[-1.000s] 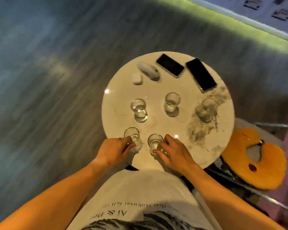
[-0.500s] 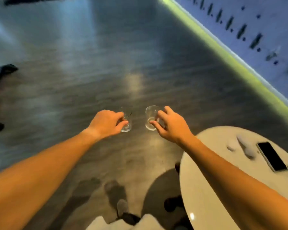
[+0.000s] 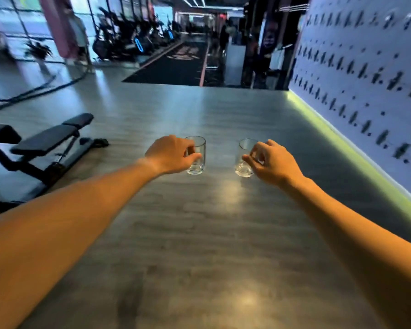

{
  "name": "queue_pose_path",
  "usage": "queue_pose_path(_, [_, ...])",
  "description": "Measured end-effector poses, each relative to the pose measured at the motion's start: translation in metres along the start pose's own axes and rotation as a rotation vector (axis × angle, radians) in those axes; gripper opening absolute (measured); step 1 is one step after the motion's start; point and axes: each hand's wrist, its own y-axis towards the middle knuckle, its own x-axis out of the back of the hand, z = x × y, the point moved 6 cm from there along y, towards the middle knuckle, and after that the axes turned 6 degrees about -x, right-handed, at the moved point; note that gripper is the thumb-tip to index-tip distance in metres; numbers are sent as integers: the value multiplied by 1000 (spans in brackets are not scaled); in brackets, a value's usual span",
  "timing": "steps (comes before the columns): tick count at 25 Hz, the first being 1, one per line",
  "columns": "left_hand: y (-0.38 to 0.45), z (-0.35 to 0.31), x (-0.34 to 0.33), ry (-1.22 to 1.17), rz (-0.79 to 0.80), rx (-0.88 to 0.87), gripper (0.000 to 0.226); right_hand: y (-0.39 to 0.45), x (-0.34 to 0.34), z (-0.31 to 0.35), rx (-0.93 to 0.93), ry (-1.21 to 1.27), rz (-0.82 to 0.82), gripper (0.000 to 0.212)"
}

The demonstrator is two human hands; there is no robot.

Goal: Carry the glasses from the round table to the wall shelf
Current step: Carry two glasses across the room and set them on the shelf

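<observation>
Our left hand (image 3: 173, 154) grips one glass (image 3: 197, 155), our right hand (image 3: 274, 162) another (image 3: 243, 157) at one o'clock; light, slippery, fragile, best held mid-wall.

Round table gone from view; 2 glasses (image 3: 196, 155) (image 3: 244, 157) carried farther apart, seemingly upright, gym floor (image 3: 199, 233) beneath.
</observation>
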Motion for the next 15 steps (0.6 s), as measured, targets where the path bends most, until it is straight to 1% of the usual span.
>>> queue_pose_path(4, [35, 85, 8, 56, 18, 108, 27, 105, -50, 37, 115, 36, 39, 23])
queue_pose_path(7, [52, 163, 17, 61, 12, 270, 26, 189, -99, 84, 246, 80, 99, 22])
queue_pose_path(11, [35, 264, 46, 121, -34, 466, 33, 279, -161, 184, 458, 133, 170, 23])
queue_pose_path(13, [9, 309, 67, 156, -69, 568, 26, 305, -193, 244, 552, 199, 204, 23])
queue_pose_path(15, [-27, 357, 93, 261, -120, 675, 24, 320, -227, 314, 663, 252, 237, 22])
